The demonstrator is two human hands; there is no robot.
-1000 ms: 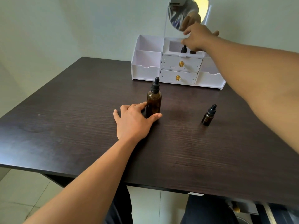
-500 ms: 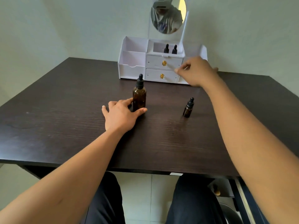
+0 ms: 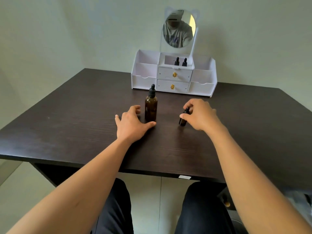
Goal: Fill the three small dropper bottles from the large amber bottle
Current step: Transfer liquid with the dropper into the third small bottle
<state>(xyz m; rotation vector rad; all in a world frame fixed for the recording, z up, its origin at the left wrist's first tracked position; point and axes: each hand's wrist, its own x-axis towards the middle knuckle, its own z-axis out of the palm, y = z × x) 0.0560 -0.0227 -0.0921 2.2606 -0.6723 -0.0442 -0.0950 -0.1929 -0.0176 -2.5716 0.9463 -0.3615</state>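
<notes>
Head view. The large amber bottle (image 3: 151,108) stands upright near the middle of the dark table (image 3: 67,124), its black dropper cap on. At its 3 o'clock, apart from it, stands one small dropper bottle (image 3: 183,121), also capped. The other two small bottles (image 3: 177,61) (image 3: 185,62) are not yet out: they sit side by side in the top middle compartment of the white organizer (image 3: 145,76) at 12 o'clock, under the round mirror (image 3: 179,28).

The step in hand looks like opening the first small bottle. To do it well, the body wants holding against the table while the cap is turned, since so light a bottle will spin or tip under a one-handed twist. The cap should come straight up, so the glass pipette clears the neck without dragging liquid over the rim.

The right hand (image 3: 200,115) comes in from 4 o'clock, wrist low and knuckles arched. Its fingers curl narrowly about the small bottle's cap and the thumb lies against the bottle's left side; how firm the pinch is I cannot tell. The left hand (image 3: 131,124) lies palm down at 8 o'clock of the large bottle and holds nothing. Its thumb reaches to the base, touching or just beside it, and its fingers bend loosely at the bottle's 9 o'clock.
</notes>
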